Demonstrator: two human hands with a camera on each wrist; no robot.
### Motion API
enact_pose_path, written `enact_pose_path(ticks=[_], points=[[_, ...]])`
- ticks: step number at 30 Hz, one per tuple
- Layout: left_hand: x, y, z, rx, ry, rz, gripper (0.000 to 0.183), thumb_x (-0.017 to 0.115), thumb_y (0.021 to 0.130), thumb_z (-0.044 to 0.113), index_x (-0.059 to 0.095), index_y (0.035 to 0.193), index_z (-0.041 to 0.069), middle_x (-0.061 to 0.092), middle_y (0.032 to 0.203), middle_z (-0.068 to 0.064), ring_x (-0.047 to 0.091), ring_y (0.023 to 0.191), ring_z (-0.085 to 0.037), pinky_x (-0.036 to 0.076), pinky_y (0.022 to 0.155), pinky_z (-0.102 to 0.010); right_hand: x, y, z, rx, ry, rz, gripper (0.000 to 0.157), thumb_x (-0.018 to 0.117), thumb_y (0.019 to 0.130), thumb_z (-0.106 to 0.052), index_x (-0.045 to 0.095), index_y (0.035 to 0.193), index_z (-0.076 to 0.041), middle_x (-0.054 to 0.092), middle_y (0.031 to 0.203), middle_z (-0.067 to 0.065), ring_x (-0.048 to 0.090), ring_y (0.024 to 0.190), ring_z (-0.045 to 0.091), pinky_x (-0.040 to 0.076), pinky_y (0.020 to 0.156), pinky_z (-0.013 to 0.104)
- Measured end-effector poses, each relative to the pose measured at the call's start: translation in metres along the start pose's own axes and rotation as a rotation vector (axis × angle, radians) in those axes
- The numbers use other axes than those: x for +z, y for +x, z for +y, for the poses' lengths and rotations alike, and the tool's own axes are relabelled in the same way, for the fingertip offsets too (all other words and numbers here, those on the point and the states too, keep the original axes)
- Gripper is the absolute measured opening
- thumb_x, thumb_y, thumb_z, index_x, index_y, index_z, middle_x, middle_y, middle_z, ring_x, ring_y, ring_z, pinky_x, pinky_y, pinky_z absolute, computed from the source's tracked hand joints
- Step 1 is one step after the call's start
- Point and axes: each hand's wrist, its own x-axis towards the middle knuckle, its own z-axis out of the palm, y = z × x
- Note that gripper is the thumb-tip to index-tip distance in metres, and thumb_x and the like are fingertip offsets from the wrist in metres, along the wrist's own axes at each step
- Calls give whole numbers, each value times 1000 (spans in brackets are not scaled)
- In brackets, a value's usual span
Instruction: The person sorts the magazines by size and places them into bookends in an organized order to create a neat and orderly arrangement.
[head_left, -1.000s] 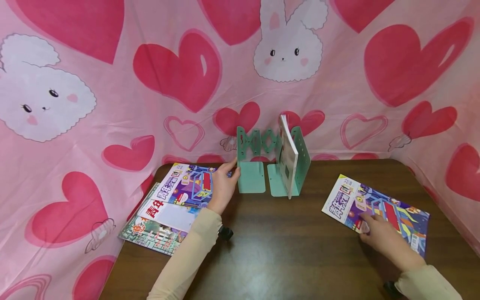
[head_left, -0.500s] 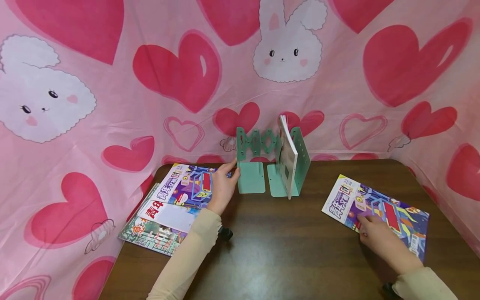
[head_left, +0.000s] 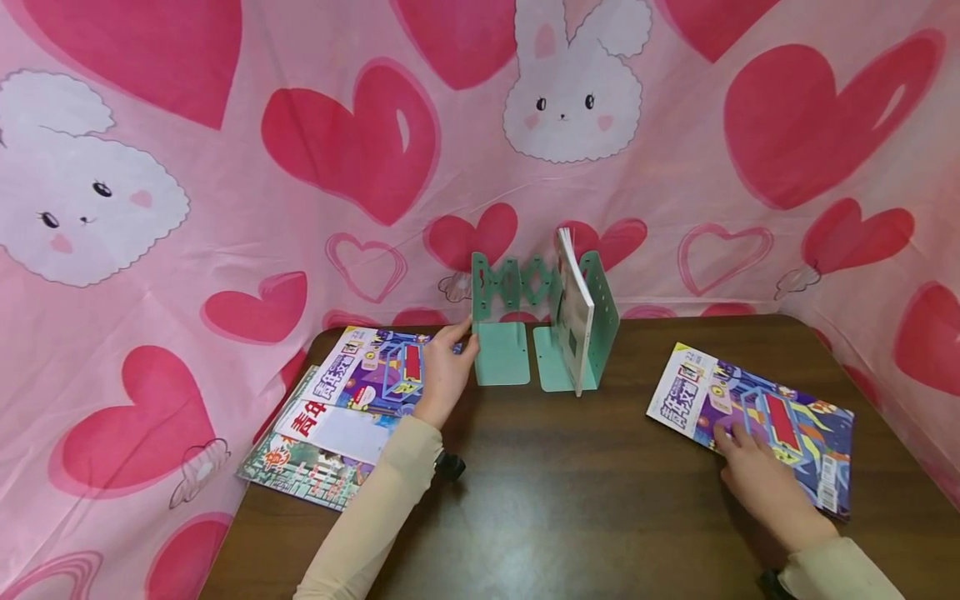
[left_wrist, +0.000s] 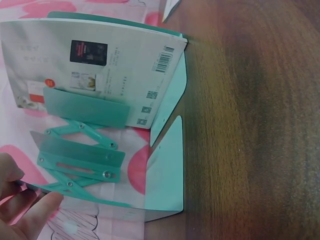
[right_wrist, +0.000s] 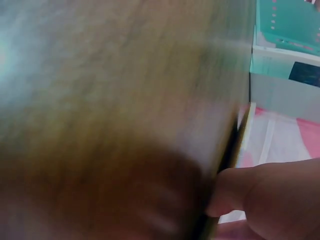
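Note:
My left hand [head_left: 446, 371] pinches the left end plate of a green metal extendable bookend [head_left: 502, 354]; in the left wrist view, thumb and fingers [left_wrist: 40, 212] lie on either side of the plate's edge. A white-backed magazine [head_left: 576, 321] stands upright, leaning a little, against the bookend's right end plate. At the right of the table, my right hand [head_left: 768, 483] holds a purple magazine [head_left: 750, 412] by its near edge, fingertips on the cover. That edge is slightly raised, with dark shadow below it in the right wrist view. Part of the cover is hidden by the hand.
Several overlapping magazines [head_left: 330, 417] lie at the left of the brown wooden table [head_left: 562, 492], partly under my left forearm. A pink cloth with hearts and rabbits [head_left: 465, 167] hangs behind and beside the table.
The purple magazine under my right hand has shifted slightly and its near edge has tilted up. My left hand, the bookend and the standing magazine keep their places.

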Motion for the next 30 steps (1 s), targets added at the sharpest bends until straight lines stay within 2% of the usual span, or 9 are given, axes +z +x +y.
enact_pose_path(ticks=[4, 11, 18, 19, 25, 30], points=[[0, 0, 1, -7, 0, 3, 39, 74, 96, 7, 69, 134, 2, 74, 122, -16, 71, 110, -32, 58, 97, -46, 0, 1, 4, 18, 2, -5, 59, 80, 81, 0, 57, 134, 13, 45, 138, 49, 46, 121, 71, 46, 86, 79], [-1, 0, 1, -4, -4, -2, 40, 74, 96, 7, 68, 135, 2, 74, 123, -16, 71, 111, -32, 58, 95, -46, 0, 0, 5, 24, 55, 150, 45, 67, 83, 9, 64, 128, 12, 58, 130, 42, 61, 108, 61, 52, 80, 71], [-1, 0, 0, -6, -7, -11, 40, 74, 95, 7, 68, 135, 2, 74, 123, -16, 71, 110, -32, 58, 95, -46, -4, -1, 2, 66, 84, 208, 48, 63, 84, 12, 60, 132, 11, 60, 126, 40, 61, 106, 62, 50, 77, 75], [-1, 0, 0, -8, -7, -14, 40, 73, 96, 7, 68, 135, 2, 74, 123, -16, 72, 110, -32, 59, 95, -46, -5, -2, 2, 66, 86, 223, 48, 63, 84, 12, 59, 132, 10, 60, 124, 41, 62, 101, 62, 51, 74, 75], [-3, 0, 1, -24, -11, -30, 39, 72, 98, 9, 68, 136, 4, 74, 124, -16, 72, 109, -31, 59, 94, -47, -12, -2, -1, 30, 104, 325, 53, 65, 82, 14, 58, 134, 8, 61, 120, 41, 65, 83, 59, 52, 65, 70], [-3, 0, 0, -21, -15, -26, 40, 72, 97, 8, 67, 137, 4, 74, 124, -16, 72, 108, -32, 59, 93, -49, -17, -4, -2, -24, 131, 429, 57, 61, 81, 18, 57, 137, 7, 63, 116, 41, 64, 84, 58, 49, 62, 67]])
